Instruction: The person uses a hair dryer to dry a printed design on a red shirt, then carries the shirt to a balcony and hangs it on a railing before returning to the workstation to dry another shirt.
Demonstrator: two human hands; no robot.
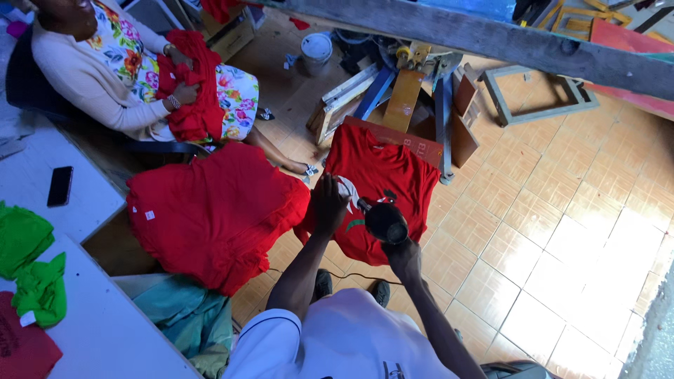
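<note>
Far left: green cloths (28, 263), black phone (60, 185) on white table (91, 316). Stack of red shirts (210, 214) next. Left hand (328, 205) flat, fingers spread, pressing red printed shirt (382, 179) on press board. Right hand (401, 253) clamped on dark heat gun (385, 221), aimed at print. Drying step, by the look; calls for steady sweeping over wet ink.

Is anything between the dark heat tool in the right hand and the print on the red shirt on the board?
Nothing visible. The right hand holds the heat tool directly over the red shirt; the left hand rests on the shirt beside the print, not under the tool.
</note>
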